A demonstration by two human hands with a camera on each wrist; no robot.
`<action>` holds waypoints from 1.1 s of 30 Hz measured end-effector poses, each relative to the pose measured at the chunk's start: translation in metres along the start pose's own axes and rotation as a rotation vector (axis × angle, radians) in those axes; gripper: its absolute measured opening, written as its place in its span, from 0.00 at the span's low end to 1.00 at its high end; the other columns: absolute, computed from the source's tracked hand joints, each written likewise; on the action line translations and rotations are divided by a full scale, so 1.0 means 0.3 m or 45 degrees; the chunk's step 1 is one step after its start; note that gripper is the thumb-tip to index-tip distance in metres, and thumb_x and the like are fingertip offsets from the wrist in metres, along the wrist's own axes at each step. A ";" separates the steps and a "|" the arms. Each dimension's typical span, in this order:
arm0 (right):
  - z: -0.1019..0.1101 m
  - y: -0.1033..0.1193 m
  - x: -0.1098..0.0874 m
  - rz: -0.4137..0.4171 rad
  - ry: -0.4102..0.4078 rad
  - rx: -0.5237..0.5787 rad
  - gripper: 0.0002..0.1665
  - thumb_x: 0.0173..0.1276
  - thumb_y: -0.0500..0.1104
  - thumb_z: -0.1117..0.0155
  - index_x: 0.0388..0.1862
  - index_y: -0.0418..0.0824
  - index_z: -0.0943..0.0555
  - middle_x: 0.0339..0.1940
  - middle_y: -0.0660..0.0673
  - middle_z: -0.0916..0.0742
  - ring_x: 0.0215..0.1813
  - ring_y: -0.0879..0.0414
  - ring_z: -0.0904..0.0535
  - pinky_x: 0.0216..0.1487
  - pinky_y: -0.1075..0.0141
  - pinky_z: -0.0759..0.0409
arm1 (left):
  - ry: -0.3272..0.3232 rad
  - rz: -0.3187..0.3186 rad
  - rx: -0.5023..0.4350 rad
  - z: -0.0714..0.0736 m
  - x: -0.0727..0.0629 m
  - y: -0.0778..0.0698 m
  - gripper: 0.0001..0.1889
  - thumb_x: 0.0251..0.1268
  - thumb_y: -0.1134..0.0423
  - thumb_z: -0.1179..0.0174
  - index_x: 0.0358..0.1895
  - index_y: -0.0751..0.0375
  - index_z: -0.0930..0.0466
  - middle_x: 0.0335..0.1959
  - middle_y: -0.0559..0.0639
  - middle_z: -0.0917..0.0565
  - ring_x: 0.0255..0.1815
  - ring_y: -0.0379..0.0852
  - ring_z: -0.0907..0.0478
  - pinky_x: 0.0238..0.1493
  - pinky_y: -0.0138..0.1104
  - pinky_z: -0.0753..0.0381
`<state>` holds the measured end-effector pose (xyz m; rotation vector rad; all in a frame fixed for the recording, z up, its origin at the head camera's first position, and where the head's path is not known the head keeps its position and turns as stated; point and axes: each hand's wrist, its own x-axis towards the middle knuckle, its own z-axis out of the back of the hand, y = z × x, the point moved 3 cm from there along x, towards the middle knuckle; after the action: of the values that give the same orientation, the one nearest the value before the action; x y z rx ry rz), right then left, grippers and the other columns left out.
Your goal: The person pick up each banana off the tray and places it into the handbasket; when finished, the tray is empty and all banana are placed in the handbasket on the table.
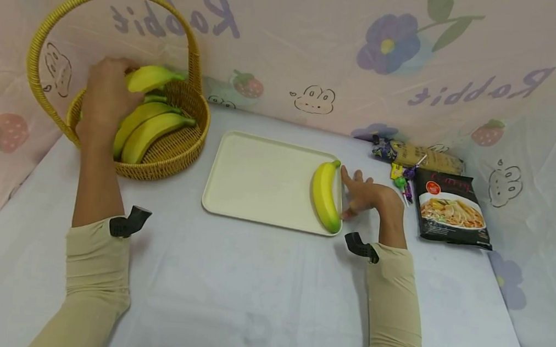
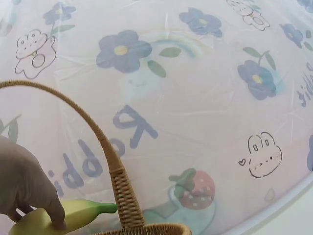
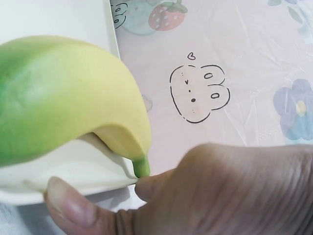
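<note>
My left hand (image 1: pixel 108 92) grips a banana (image 1: pixel 149 78) just above the wicker basket (image 1: pixel 174 164); in the left wrist view its fingers curl over the yellow fruit, whose green stem points to the basket handle (image 2: pixel 128 196). Several more bananas (image 1: pixel 155 129) lie inside the basket below. On the right end of the cream tray (image 1: pixel 262 180) lies a single banana (image 1: pixel 325 197), green at its tips. Beside it, my right hand (image 1: pixel 367 195) has its fingers spread at the tray's right edge, holding nothing. In the right wrist view the thumb (image 3: pixel 73 205) is near the tray rim.
At the right lie a black noodle packet (image 1: pixel 453 208), several wrapped lollipops (image 1: pixel 404 179) and a long brown package (image 1: pixel 423 156). A printed curtain (image 1: pixel 289 47) stands behind the white-covered table (image 1: pixel 248 292). The tall basket handle arches over the left hand.
</note>
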<state>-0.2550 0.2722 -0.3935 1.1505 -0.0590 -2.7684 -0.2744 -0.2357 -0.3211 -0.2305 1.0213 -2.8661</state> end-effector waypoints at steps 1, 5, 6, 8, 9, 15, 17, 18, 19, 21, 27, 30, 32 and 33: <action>0.001 0.001 -0.002 -0.001 -0.002 0.002 0.78 0.65 0.52 0.23 0.86 0.40 0.75 0.83 0.20 0.65 0.82 0.17 0.66 0.78 0.23 0.56 | -0.001 0.006 0.005 -0.003 0.005 0.010 0.32 0.71 0.76 0.42 0.77 0.73 0.36 0.78 0.72 0.34 0.81 0.71 0.39 0.82 0.59 0.40; 0.003 0.002 -0.004 -0.003 -0.001 0.009 0.78 0.65 0.52 0.22 0.86 0.41 0.75 0.83 0.20 0.65 0.83 0.18 0.66 0.78 0.23 0.56 | 0.021 0.026 0.029 -0.019 0.022 0.043 0.32 0.70 0.77 0.42 0.77 0.75 0.36 0.78 0.75 0.35 0.80 0.74 0.41 0.82 0.61 0.41; 0.002 0.001 -0.004 -0.003 -0.002 0.011 0.78 0.65 0.52 0.22 0.86 0.41 0.75 0.83 0.20 0.65 0.83 0.18 0.66 0.78 0.23 0.56 | 0.025 0.030 0.037 -0.022 0.026 0.049 0.31 0.70 0.77 0.43 0.76 0.75 0.36 0.78 0.75 0.35 0.80 0.75 0.41 0.82 0.61 0.41; 0.003 0.000 -0.004 -0.005 -0.005 0.016 0.78 0.64 0.52 0.22 0.86 0.41 0.75 0.83 0.20 0.65 0.83 0.18 0.66 0.78 0.23 0.55 | 0.030 0.032 0.050 -0.028 0.030 0.059 0.31 0.70 0.78 0.43 0.76 0.77 0.36 0.77 0.76 0.35 0.79 0.76 0.40 0.81 0.62 0.40; 0.003 0.000 -0.004 -0.003 -0.007 0.015 0.78 0.64 0.51 0.22 0.86 0.41 0.75 0.83 0.20 0.65 0.83 0.18 0.66 0.78 0.23 0.55 | 0.034 0.036 0.061 -0.030 0.031 0.064 0.31 0.70 0.78 0.44 0.75 0.77 0.36 0.77 0.77 0.35 0.79 0.77 0.41 0.81 0.62 0.40; 0.001 -0.003 -0.003 0.005 -0.013 0.013 0.78 0.64 0.52 0.22 0.86 0.41 0.74 0.83 0.20 0.64 0.83 0.18 0.66 0.78 0.23 0.55 | 0.041 0.055 0.105 -0.040 0.022 0.094 0.29 0.71 0.76 0.46 0.73 0.81 0.35 0.76 0.80 0.39 0.77 0.78 0.41 0.78 0.65 0.39; 0.002 -0.002 -0.005 0.006 -0.015 0.011 0.78 0.63 0.52 0.21 0.86 0.42 0.74 0.83 0.20 0.64 0.83 0.18 0.66 0.78 0.23 0.55 | 0.042 0.069 0.114 -0.041 0.018 0.101 0.28 0.71 0.75 0.44 0.72 0.81 0.34 0.76 0.81 0.41 0.75 0.80 0.42 0.75 0.67 0.37; 0.003 -0.002 -0.005 0.009 -0.016 0.007 0.78 0.63 0.52 0.21 0.86 0.41 0.74 0.83 0.20 0.64 0.82 0.17 0.66 0.78 0.22 0.55 | 0.045 0.075 0.122 -0.041 0.016 0.103 0.28 0.71 0.75 0.43 0.72 0.81 0.33 0.75 0.81 0.42 0.75 0.80 0.42 0.74 0.68 0.37; 0.004 -0.002 -0.005 0.009 -0.015 0.009 0.79 0.63 0.53 0.21 0.86 0.41 0.74 0.83 0.20 0.64 0.82 0.17 0.66 0.78 0.23 0.55 | 0.046 0.083 0.130 -0.041 0.015 0.105 0.28 0.71 0.74 0.41 0.72 0.81 0.33 0.75 0.82 0.42 0.74 0.81 0.43 0.72 0.69 0.37; 0.004 -0.001 -0.005 0.010 -0.010 0.011 0.79 0.63 0.53 0.21 0.86 0.41 0.74 0.83 0.20 0.64 0.83 0.18 0.66 0.78 0.23 0.55 | 0.052 0.100 0.154 -0.042 0.013 0.106 0.28 0.71 0.74 0.39 0.71 0.81 0.32 0.73 0.83 0.43 0.73 0.81 0.43 0.70 0.71 0.37; 0.001 -0.004 -0.006 0.009 -0.010 0.026 0.78 0.64 0.51 0.22 0.86 0.42 0.74 0.83 0.21 0.65 0.83 0.19 0.67 0.79 0.23 0.57 | 0.089 0.161 0.157 -0.043 0.006 0.110 0.31 0.71 0.73 0.37 0.74 0.76 0.34 0.74 0.82 0.44 0.72 0.81 0.45 0.65 0.72 0.36; 0.001 -0.004 -0.005 0.006 -0.011 0.022 0.77 0.64 0.51 0.22 0.86 0.42 0.74 0.83 0.21 0.65 0.83 0.19 0.67 0.79 0.23 0.56 | 0.113 0.177 0.156 -0.040 -0.001 0.111 0.33 0.71 0.73 0.37 0.76 0.74 0.36 0.74 0.81 0.45 0.70 0.82 0.44 0.61 0.71 0.33; 0.001 -0.002 -0.004 0.002 -0.004 0.023 0.77 0.65 0.51 0.22 0.86 0.42 0.75 0.83 0.21 0.66 0.83 0.19 0.67 0.78 0.23 0.57 | 0.132 0.182 0.168 -0.036 -0.006 0.112 0.34 0.71 0.72 0.37 0.78 0.72 0.38 0.74 0.82 0.45 0.70 0.82 0.44 0.61 0.72 0.32; 0.001 -0.001 -0.002 0.001 0.000 0.020 0.78 0.65 0.51 0.22 0.86 0.42 0.75 0.83 0.21 0.66 0.83 0.18 0.67 0.78 0.23 0.56 | 0.137 0.181 0.178 -0.034 -0.008 0.112 0.34 0.71 0.71 0.37 0.78 0.72 0.39 0.74 0.82 0.45 0.70 0.83 0.44 0.62 0.72 0.33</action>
<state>-0.2547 0.2725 -0.3928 1.1535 -0.0813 -2.7720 -0.2728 -0.2550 -0.3505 0.0069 0.8125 -2.8299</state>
